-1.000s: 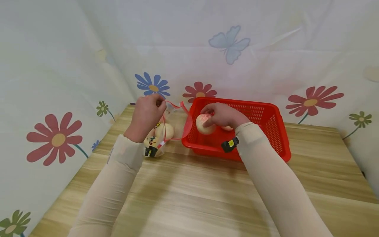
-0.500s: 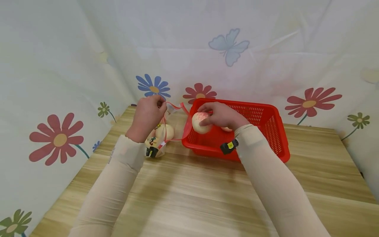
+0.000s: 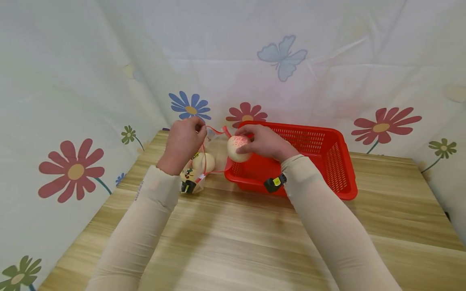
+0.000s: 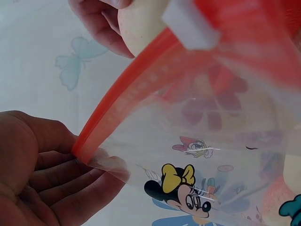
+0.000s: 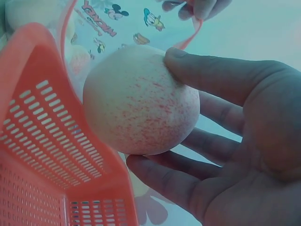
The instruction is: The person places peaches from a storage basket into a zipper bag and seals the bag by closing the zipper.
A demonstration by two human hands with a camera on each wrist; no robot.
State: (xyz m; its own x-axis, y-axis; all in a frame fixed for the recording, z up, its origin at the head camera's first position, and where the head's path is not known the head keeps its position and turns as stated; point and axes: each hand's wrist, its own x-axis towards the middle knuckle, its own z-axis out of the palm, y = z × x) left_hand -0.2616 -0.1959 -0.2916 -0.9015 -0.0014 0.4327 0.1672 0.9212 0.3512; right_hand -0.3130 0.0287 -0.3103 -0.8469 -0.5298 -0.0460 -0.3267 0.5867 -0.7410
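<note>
Pink-speckled fruit is held in the right hand, gripped between thumb and fingers above the left end of the red basket and just beside the mouth of the clear bag. The bag's red edge is pinched between the thumb and fingers of the left hand. On the bag, slanting red lettering is seen that seems to read MICKEY; smaller red writing beneath it cannot be made out. Cartoon figures are printed there too, among them a mouse with a yellow bow and a duck in a blue cap. A yellow label is carried by the black device on the right wrist, its print too small to be read, as is the dark lettering on the left sleeve. Inside the bag, pale fruits are partly covered by the prints and the left wrist, so their number cannot be told. Part of the basket's inside is hidden by the right arm. In the left wrist view, the held fruit is cut off by the top edge and partly covered by a white slider.
</note>
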